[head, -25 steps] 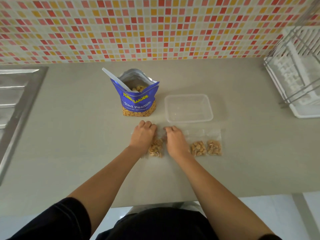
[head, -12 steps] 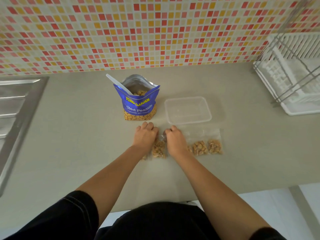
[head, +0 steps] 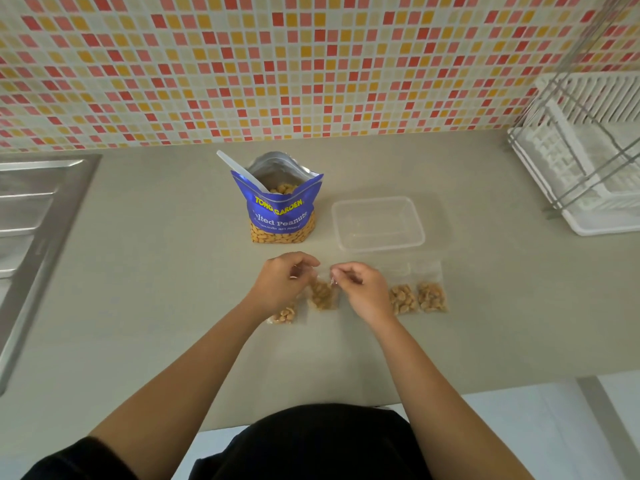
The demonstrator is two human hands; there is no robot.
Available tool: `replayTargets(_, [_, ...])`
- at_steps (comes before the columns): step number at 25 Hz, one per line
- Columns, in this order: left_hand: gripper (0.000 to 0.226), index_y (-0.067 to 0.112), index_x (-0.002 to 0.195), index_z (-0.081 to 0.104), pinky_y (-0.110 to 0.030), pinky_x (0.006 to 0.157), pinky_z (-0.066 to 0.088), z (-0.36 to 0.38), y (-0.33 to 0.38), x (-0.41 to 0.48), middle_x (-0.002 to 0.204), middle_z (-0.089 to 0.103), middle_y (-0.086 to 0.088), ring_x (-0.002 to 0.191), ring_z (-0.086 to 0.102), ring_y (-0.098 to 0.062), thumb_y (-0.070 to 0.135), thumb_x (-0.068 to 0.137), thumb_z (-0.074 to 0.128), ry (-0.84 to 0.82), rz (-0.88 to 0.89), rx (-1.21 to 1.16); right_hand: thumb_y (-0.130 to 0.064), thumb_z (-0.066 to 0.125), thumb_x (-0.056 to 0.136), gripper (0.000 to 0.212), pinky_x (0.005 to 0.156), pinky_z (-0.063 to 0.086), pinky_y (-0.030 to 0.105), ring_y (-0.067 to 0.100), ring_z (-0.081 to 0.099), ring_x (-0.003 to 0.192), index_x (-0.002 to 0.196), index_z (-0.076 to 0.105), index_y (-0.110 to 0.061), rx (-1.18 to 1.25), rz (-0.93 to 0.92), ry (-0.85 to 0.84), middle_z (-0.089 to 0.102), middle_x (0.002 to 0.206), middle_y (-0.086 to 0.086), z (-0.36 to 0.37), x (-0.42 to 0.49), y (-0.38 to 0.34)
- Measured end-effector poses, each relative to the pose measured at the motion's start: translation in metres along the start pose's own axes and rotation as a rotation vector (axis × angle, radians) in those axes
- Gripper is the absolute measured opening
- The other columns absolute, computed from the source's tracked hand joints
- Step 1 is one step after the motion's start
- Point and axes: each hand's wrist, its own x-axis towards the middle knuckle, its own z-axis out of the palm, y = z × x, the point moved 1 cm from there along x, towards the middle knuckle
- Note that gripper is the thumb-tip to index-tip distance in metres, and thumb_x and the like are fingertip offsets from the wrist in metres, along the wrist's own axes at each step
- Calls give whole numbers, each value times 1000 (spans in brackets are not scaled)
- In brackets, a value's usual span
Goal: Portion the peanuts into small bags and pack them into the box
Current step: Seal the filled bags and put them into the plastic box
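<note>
Person stands at the near edge of the grey counter point(head: 138, 306), black top point(head: 311, 441) lowest in view, both bare forearms reaching forward.

Left hand point(head: 282, 278): fingers curled, thumb and fingertips pinching the upper left corner of a small clear bag point(head: 322, 294). Right hand point(head: 360, 289): fingers likewise curled, pinching the upper right corner of the same bag. The bag hangs between the two hands with a clump of peanuts in its lower part. Whether its bottom touches the counter cannot be told.

A second filled bag point(head: 285, 313) lies flat on the counter, partly under the left wrist. Just right of the right hand, a third filled bag point(head: 401, 299) and a fourth filled bag point(head: 431, 296) lie side by side, close together (their seals are too small to read).

Beyond the hands, a blue salted peanuts pouch point(head: 282, 209) stands upright with its top open and peanuts visible inside. A white spoon handle point(head: 239, 169) sticks out of it toward the rear left. To its right, apart from it, a clear rectangular plastic box point(head: 377, 223) sits mouth up, directly behind the third and fourth bags.

At far left, a stainless-steel sink drainboard point(head: 34, 202) is set into the counter. At far right stands a white dish rack point(head: 588, 168) with a wire frame. A mosaic tile wall point(head: 311, 64) in red, orange and cream closes the rear.
</note>
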Motion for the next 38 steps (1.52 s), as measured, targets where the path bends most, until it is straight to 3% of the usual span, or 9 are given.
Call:
replayTargets(7, [6,10,86,68,-5,64,38,-7,33,16,79,61,0,68,53,-3,14,84,63,33,228,115,-13,64,85,19,69,48,21,15,67,72,73,64,-29,20,-130,142,67,69,-5,-8,-3,-32])
replayTargets(11, [12,0,88,64,-18,62,29,1,46,16,87,59,-13,76,50,-20,9,88,56,83,309,273,-13,62,85,6,70,47,27,17,64,71,83,68,-13,-161,-205,210,69,73,-1,-11,-4,-42])
replayTargets(17, [13,-1,89,62,-31,73,41,-7,51,16,93,58,-15,83,55,-28,10,88,56,144,343,324,-10,62,83,7,67,43,23,11,57,66,80,68,-12,-181,-285,322,65,71,-5,-22,-4,-52])
replayTargets(22, [12,0,87,62,-17,70,32,-11,42,12,90,58,-10,80,50,-18,11,88,57,126,288,264,-14,63,85,6,64,42,13,9,57,62,82,68,-12,-143,-242,273,62,67,-6,-26,-3,-46])
replayTargets(25, [11,6,84,62,-16,68,35,-8,35,9,88,58,-5,79,51,-14,16,88,59,139,185,150,-17,62,86,6,67,44,12,5,58,64,81,66,-17,-89,-170,197,63,69,-7,-30,-1,-41])
replayTargets(28, [14,19,87,52,-24,75,43,2,23,0,87,57,-1,76,54,-13,29,86,61,10,-48,-318,-18,60,89,13,66,53,22,9,59,64,77,62,-23,187,24,48,63,70,-4,-32,2,-34])
replayTargets(31, [32,18,93,40,-31,75,47,20,13,-15,88,59,0,76,59,-15,8,81,68,-127,-171,-604,-16,61,89,8,62,54,21,8,61,66,81,63,-18,376,155,-2,62,78,1,-34,4,-21])
replayTargets(34, [32,22,95,46,-31,66,47,36,4,-19,80,64,0,68,60,-15,11,78,72,-11,-222,-410,-20,65,85,4,64,51,16,10,61,68,83,68,-18,-84,1,71,63,77,-8,-37,8,-5])
replayTargets(38, [26,20,106,63,-6,58,41,55,-2,-21,92,69,-4,77,65,-13,22,81,68,36,-199,13,-21,64,84,11,64,46,21,14,65,73,88,72,-14,-489,-97,73,73,83,0,-29,15,12])
